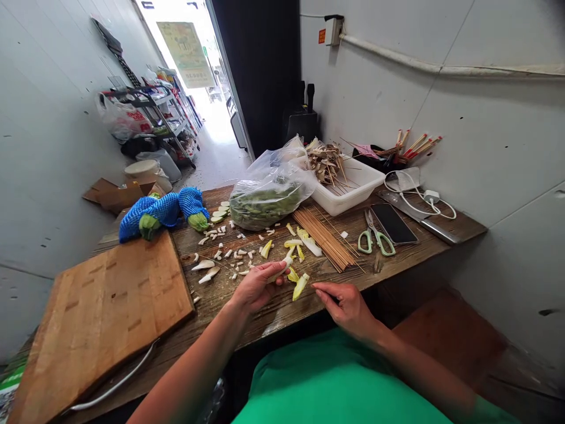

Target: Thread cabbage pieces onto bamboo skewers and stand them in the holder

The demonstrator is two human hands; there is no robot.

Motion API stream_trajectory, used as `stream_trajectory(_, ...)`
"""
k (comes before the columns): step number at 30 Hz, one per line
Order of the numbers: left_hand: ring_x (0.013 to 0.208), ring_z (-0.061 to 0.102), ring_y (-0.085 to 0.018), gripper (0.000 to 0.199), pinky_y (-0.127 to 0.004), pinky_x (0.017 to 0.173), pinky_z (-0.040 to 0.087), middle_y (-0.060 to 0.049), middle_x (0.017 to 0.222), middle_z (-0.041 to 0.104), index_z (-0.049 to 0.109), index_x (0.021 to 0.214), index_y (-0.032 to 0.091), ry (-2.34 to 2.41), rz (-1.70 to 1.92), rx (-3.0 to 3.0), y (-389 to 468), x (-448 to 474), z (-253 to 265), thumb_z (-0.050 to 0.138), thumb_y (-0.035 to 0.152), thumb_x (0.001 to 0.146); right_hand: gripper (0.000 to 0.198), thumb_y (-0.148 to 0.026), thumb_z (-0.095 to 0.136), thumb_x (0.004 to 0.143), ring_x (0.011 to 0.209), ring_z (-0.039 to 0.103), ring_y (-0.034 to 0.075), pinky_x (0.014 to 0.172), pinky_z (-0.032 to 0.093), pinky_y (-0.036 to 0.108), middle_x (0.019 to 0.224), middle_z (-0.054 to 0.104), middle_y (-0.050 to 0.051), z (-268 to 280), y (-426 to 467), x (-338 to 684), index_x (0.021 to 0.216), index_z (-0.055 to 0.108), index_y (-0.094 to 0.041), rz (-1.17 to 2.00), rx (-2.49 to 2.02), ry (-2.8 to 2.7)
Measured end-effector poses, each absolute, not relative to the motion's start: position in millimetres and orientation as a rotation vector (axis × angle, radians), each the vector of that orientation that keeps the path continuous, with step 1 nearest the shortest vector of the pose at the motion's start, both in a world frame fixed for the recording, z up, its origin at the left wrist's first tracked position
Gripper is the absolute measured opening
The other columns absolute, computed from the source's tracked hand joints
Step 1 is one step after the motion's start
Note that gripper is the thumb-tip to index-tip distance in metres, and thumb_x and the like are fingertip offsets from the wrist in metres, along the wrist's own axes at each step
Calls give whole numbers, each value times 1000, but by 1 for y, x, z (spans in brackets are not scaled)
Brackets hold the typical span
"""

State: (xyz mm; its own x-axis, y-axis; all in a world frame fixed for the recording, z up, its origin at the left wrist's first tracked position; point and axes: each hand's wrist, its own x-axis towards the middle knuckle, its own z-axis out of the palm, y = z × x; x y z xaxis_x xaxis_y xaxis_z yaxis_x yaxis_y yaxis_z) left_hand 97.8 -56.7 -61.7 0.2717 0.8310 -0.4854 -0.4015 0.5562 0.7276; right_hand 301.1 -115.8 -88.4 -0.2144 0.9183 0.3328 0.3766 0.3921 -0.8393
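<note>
My left hand [259, 285] is closed on a pale cabbage leaf [288, 259], its white stem and yellowish edge showing past the fingers. My right hand [346, 303] is held just to the right, thumb and fingertips pinched together; whatever they hold is too thin to make out. Between the hands a yellow-green leaf piece [301, 287] lies on the wooden table [265, 315]. More leaf pieces [311, 244] are scattered beyond, beside a bundle of bamboo skewers [326, 240]. White mushroom stem pieces [216, 254] lie left of my left hand.
A cutting board [110, 300] fills the left side, with vegetables in blue foam nets [152, 215] behind it. A bag of greens [269, 200] and a white tray [348, 197] of skewered mushrooms stand at the back. Scissors [375, 235], a phone [394, 224] and a cleaver [424, 221] lie right.
</note>
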Motion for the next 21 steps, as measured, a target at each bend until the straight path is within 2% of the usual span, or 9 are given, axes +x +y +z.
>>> stream_trajectory(3, 48, 48, -5, 10, -17, 51, 44, -6, 70, 63, 67, 71, 6, 999, 876, 550, -58, 99, -63, 73, 14, 68, 24, -22, 51, 85, 86, 69, 20, 77, 57, 30, 95, 72, 6, -88, -117, 301, 100, 70, -19, 786, -1130, -1765)
stream_trajectory(9, 47, 45, -5, 8, -23, 62, 50, -5, 71, 62, 66, 70, 7, 958, 931, 522, -62, 103, -59, 70, 14, 70, 24, -24, 50, 87, 86, 69, 19, 75, 57, 29, 96, 72, 7, -94, -116, 301, 102, 69, -19, 735, -1070, -1749)
stream_trajectory(15, 49, 43, -4, 6, -23, 64, 50, -5, 72, 62, 67, 71, 7, 921, 959, 446, -66, 106, -55, 65, 11, 74, 24, -23, 52, 86, 85, 69, 19, 75, 58, 28, 96, 72, 6, -97, -116, 302, 103, 69, -20, 667, -1008, -1749)
stream_trajectory(21, 48, 42, -4, 11, -23, 65, 50, -5, 70, 62, 68, 70, 7, 889, 906, 541, -66, 103, -56, 74, 17, 68, 25, -24, 52, 86, 85, 69, 18, 76, 58, 28, 95, 72, 6, -99, -117, 305, 104, 69, -21, 653, -989, -1751)
